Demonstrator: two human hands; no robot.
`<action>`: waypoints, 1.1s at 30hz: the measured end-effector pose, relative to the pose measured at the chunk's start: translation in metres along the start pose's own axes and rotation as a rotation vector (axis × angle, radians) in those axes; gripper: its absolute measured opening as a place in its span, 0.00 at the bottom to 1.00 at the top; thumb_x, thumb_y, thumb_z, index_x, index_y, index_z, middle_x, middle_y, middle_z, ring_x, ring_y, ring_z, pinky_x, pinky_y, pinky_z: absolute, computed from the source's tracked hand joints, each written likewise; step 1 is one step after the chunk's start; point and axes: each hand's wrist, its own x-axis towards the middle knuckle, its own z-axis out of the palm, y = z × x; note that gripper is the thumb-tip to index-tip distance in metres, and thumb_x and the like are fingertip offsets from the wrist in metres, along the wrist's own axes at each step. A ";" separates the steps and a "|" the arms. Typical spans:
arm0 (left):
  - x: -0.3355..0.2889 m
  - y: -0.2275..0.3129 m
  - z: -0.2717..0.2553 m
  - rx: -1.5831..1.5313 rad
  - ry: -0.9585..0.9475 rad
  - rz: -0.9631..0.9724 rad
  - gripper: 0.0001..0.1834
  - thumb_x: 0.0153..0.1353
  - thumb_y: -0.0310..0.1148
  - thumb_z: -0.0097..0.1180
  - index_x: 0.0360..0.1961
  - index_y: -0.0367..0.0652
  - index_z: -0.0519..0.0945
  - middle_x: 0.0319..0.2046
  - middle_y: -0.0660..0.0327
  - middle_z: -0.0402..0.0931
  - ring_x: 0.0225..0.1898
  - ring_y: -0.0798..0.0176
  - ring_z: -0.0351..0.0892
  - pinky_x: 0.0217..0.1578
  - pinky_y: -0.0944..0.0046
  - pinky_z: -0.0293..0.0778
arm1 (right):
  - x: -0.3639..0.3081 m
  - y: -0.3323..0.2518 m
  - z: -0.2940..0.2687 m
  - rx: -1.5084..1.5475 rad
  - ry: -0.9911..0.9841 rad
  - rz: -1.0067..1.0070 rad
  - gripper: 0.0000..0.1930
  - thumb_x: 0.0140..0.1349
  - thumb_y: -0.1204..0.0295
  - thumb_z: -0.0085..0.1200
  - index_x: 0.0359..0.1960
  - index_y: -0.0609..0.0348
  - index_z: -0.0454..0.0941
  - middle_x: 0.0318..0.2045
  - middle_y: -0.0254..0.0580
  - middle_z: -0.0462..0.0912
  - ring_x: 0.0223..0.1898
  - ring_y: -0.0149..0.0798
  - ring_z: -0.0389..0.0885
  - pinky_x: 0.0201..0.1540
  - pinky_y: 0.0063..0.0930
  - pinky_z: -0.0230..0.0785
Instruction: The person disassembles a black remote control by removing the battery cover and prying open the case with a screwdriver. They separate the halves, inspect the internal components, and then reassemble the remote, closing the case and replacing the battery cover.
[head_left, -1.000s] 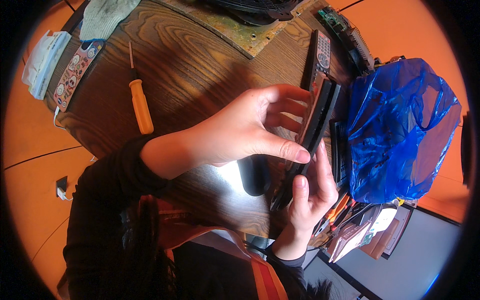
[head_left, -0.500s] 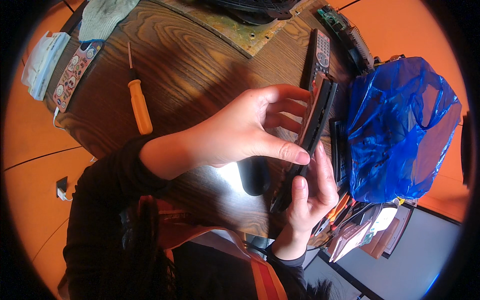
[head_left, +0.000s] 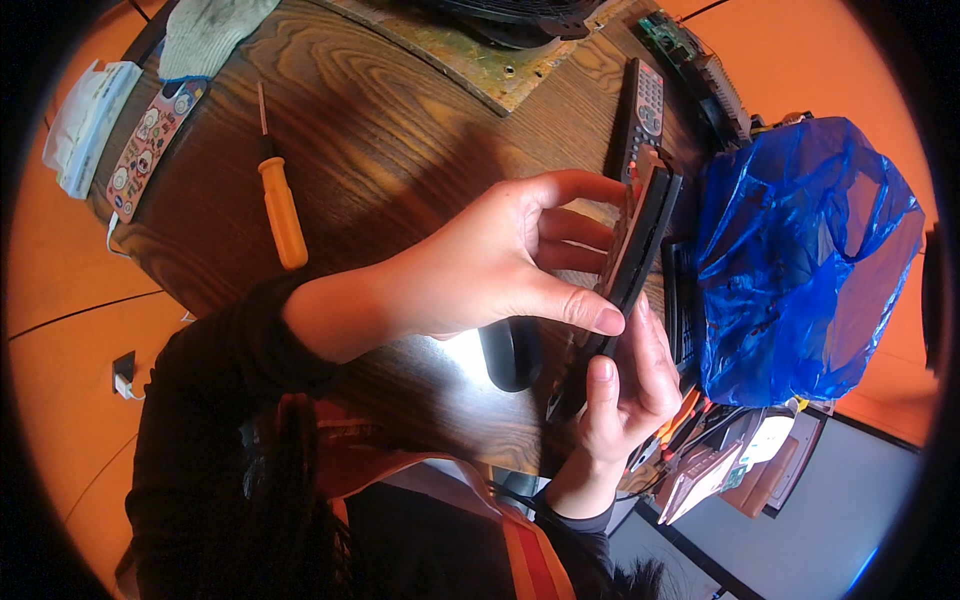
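A long, flat black plastic casing [head_left: 648, 225] is held up on its edge, tilted, with a narrow gap running along the side I see. My left hand [head_left: 480, 265] is closed on it, thumb on the near edge and fingers reaching behind. My right hand [head_left: 630, 405] grips the lower part, its thumb on one side and fingers on the other. What the far face carries is mostly hidden. Beneath my left wrist lies a smooth black rounded object [head_left: 511, 355], beside a bright patch of light. A grey remote control [head_left: 648, 105] lies just beyond the casing's upper end.
On the wooden table [head_left: 350, 120], left, is a screwdriver [head_left: 284, 215] with a yellow handle. A patterned phone case [head_left: 148, 150], a knitted glove [head_left: 207, 38] and a white packet [head_left: 92, 130] lie far left. A blue plastic bag [head_left: 800, 270] and a green circuit board [head_left: 680, 50] are at right.
Both hands and the black casing have shifted slightly to the right. The grip of each hand looks the same.
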 end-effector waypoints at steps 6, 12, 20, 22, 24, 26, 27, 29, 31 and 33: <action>0.000 0.002 0.003 0.003 -0.008 -0.002 0.45 0.39 0.16 0.65 0.59 0.40 0.56 0.51 0.51 0.69 0.53 0.58 0.70 0.53 0.59 0.68 | -0.001 -0.001 0.000 0.021 0.017 -0.015 0.22 0.48 0.74 0.58 0.47 0.66 0.74 0.44 0.64 0.74 0.46 0.51 0.76 0.48 0.35 0.67; -0.004 0.005 0.004 0.027 -0.098 0.039 0.48 0.38 0.14 0.65 0.62 0.38 0.54 0.54 0.52 0.66 0.55 0.58 0.67 0.55 0.59 0.67 | -0.007 0.005 -0.002 0.115 0.024 -0.035 0.25 0.46 0.74 0.59 0.50 0.63 0.71 0.45 0.69 0.72 0.45 0.55 0.75 0.47 0.39 0.68; -0.003 -0.001 0.006 0.054 -0.165 0.169 0.42 0.38 0.14 0.65 0.58 0.34 0.60 0.56 0.52 0.64 0.57 0.58 0.65 0.56 0.58 0.64 | -0.003 0.011 -0.009 0.005 -0.031 -0.130 0.26 0.44 0.75 0.60 0.50 0.62 0.71 0.45 0.69 0.71 0.46 0.56 0.74 0.45 0.40 0.69; -0.003 -0.001 0.006 0.064 -0.169 0.185 0.42 0.39 0.14 0.65 0.58 0.33 0.60 0.56 0.52 0.65 0.56 0.58 0.65 0.56 0.58 0.65 | -0.003 0.010 -0.009 0.020 -0.024 -0.117 0.26 0.44 0.74 0.60 0.49 0.62 0.72 0.45 0.69 0.71 0.46 0.56 0.74 0.45 0.39 0.69; -0.003 -0.001 0.006 0.085 -0.179 0.197 0.42 0.39 0.15 0.65 0.58 0.33 0.60 0.55 0.51 0.65 0.56 0.58 0.66 0.55 0.58 0.65 | -0.003 0.009 -0.009 0.014 -0.018 -0.109 0.25 0.44 0.75 0.60 0.49 0.61 0.72 0.46 0.68 0.71 0.46 0.56 0.74 0.45 0.39 0.69; -0.003 0.000 0.005 0.080 -0.187 0.177 0.42 0.39 0.15 0.64 0.58 0.36 0.60 0.52 0.52 0.67 0.54 0.57 0.68 0.55 0.57 0.66 | -0.003 0.008 -0.009 0.007 -0.002 -0.113 0.25 0.44 0.75 0.60 0.49 0.61 0.72 0.46 0.68 0.70 0.46 0.56 0.74 0.45 0.39 0.69; -0.003 0.000 0.004 0.078 -0.192 0.167 0.42 0.39 0.15 0.64 0.58 0.37 0.60 0.51 0.52 0.68 0.54 0.57 0.69 0.55 0.57 0.67 | -0.003 0.008 -0.009 0.004 -0.008 -0.110 0.25 0.44 0.75 0.60 0.48 0.61 0.73 0.46 0.68 0.70 0.46 0.56 0.74 0.45 0.39 0.69; -0.003 -0.001 0.004 0.073 -0.182 0.173 0.42 0.39 0.15 0.65 0.59 0.37 0.60 0.51 0.52 0.68 0.54 0.57 0.68 0.55 0.57 0.67 | -0.003 0.008 -0.008 0.043 0.000 -0.116 0.25 0.43 0.76 0.60 0.48 0.62 0.73 0.46 0.68 0.70 0.46 0.56 0.74 0.45 0.40 0.69; -0.002 -0.002 0.004 0.076 -0.175 0.184 0.42 0.39 0.15 0.65 0.59 0.37 0.60 0.51 0.52 0.68 0.54 0.56 0.68 0.55 0.57 0.67 | -0.003 0.008 -0.009 0.027 -0.020 -0.113 0.24 0.43 0.77 0.60 0.47 0.62 0.73 0.46 0.69 0.70 0.46 0.56 0.74 0.45 0.39 0.69; -0.002 -0.002 0.004 0.096 -0.164 0.195 0.42 0.39 0.16 0.65 0.59 0.37 0.60 0.52 0.52 0.68 0.54 0.56 0.68 0.55 0.57 0.67 | -0.001 0.007 -0.009 0.019 -0.034 -0.107 0.24 0.42 0.77 0.60 0.46 0.63 0.73 0.46 0.69 0.70 0.46 0.56 0.75 0.45 0.39 0.70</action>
